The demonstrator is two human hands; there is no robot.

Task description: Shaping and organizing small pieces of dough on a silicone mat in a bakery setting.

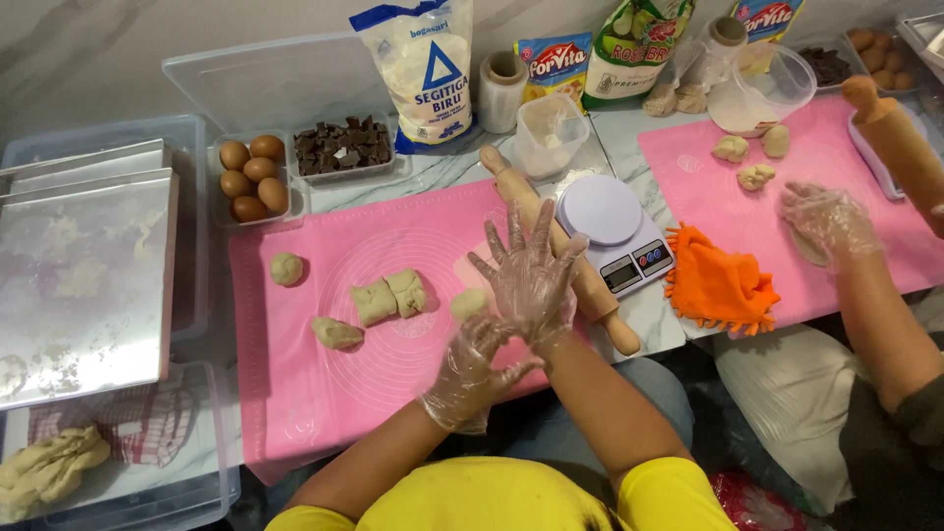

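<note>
a: four shaped dough pieces [391, 295] lie on the pink mat [295, 393] in the head view: a small ball at the far left, a lump below it, and two rolled parcels touching each other near the middle.

b: and the hands?

a: both wear thin clear gloves. the right hand [531, 275] is spread flat, fingers wide, palm down. the left hand [479, 362] sits cupped just under it, fingers curled up. a pale dough ball [468, 302] shows between them, touching the left fingertips; i cannot tell if it is pinched or only resting there.

b: so rolling one between the palms?

a: that is my guess. the portioning looks partly done, and a big unshaped mass of dough [44, 470] waits in the tub at lower left, so plenty seems left.

b: the trays?

a: the metal trays [84, 285] at left hold no pieces, only smears. the eggs [252, 179] look whole and the chocolate chunks [342, 147] sit in their tub.

b: anything else?

a: a rolling pin [562, 251] lies beside the scale [615, 231], behind the right hand. another person's gloved hand [826, 221] presses dough on a second pink mat at right.
</note>
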